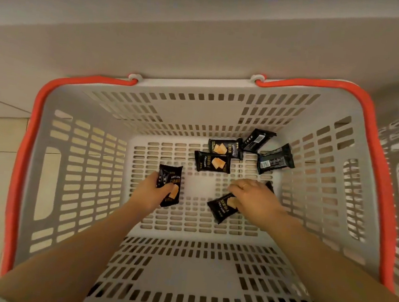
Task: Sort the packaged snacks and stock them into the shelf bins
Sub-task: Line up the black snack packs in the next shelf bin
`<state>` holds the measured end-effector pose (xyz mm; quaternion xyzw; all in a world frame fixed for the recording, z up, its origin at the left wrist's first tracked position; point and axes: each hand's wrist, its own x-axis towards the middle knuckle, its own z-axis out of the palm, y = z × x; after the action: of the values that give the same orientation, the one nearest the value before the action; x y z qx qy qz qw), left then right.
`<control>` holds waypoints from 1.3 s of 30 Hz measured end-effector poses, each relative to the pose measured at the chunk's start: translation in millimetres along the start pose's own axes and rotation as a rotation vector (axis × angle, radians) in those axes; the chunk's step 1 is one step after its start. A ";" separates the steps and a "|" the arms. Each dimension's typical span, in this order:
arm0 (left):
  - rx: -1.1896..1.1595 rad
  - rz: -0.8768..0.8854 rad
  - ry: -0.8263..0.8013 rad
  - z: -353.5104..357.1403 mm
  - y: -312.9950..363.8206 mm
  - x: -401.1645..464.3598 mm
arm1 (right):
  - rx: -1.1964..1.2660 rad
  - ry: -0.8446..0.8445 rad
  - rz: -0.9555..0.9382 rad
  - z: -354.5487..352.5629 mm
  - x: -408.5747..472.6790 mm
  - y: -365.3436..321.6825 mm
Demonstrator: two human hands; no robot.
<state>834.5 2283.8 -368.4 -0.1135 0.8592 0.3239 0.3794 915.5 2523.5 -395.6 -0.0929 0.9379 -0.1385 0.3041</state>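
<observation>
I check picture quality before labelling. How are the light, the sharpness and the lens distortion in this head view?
Head view: warm, dim, even light with no glare or hard shadows; wide-angle lens bows the basket rim and flares its walls; the centre is fairly sharp, "DRYCAKE" readable on a pack; left hand and right hand look slightly soft; corners and forearms blur.
</observation>
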 end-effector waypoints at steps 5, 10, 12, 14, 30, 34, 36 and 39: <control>0.126 0.070 -0.072 -5.7 -5.1 -3.5 | -0.413 0.061 -0.229 27.2 -4.6 -5.3; 0.198 0.169 -0.196 -18.0 13.4 -15.7 | -0.499 0.019 -0.351 35.5 -0.7 -22.1; 0.179 0.192 -0.230 -28.5 27.0 -24.0 | -0.403 0.067 -0.253 24.3 0.6 -28.1; 0.136 0.225 -0.258 -42.0 45.4 -36.1 | -0.098 0.125 -0.015 3.6 -1.2 -32.2; -0.587 0.720 -0.318 -136.4 180.0 -221.9 | 0.838 0.650 0.020 -250.7 -136.1 -117.4; -0.627 0.805 -0.243 -150.3 184.3 -243.7 | 1.183 0.689 -0.032 -282.6 -164.2 -149.0; -0.662 0.806 -0.229 -157.8 187.2 -250.6 | 1.183 0.709 -0.031 -300.4 -170.6 -166.0; -0.759 0.856 -0.237 -174.4 194.1 -259.1 | 1.141 0.760 -0.087 -325.5 -175.5 -193.6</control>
<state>825.9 2307.0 -1.5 0.1528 0.6042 0.7440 0.2411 878.8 2452.3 14.1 0.0991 0.7552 -0.6460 -0.0504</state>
